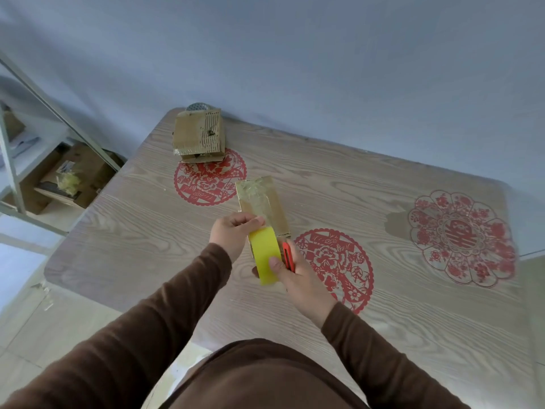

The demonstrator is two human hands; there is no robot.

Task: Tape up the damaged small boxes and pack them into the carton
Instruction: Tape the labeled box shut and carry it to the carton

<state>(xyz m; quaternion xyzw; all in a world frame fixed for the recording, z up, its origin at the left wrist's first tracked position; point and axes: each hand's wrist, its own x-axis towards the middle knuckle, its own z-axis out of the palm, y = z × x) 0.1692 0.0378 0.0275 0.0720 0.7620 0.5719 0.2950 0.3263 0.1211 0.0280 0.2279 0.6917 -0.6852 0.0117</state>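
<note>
A person in brown sleeves stands at the near edge of a wood-grain desk (147,231), working over a long, narrow cardboard box (263,202) that lies flat near the desk's middle, its top face shiny with clear tape. The left hand (231,233) is curled around the far end of a roll of yellow tape (264,254), fingers closed over the roll just where it meets the near end of the box. The right hand (298,283) grips the roll's near end with the thumb pressed on the yellow surface, and a red utility knife (287,256) is also pinned in that hand, lying alongside the roll. Whether the roll touches the box cannot be told.

A 2nd small box (198,134), torn so that its corrugated layer shows, sits at the far left corner of the desk, well apart from the hands, with a round grey object (197,107) half hidden behind it. 3 red paper-cut decorations mark the desktop: 1 (206,184) just in front of the torn box, 1 (339,267) beside the right hand, 1 (463,237) towards the right edge. Beyond the left edge, a brown carton (76,175) rests on the lower level of a metal shelf (11,160).
</note>
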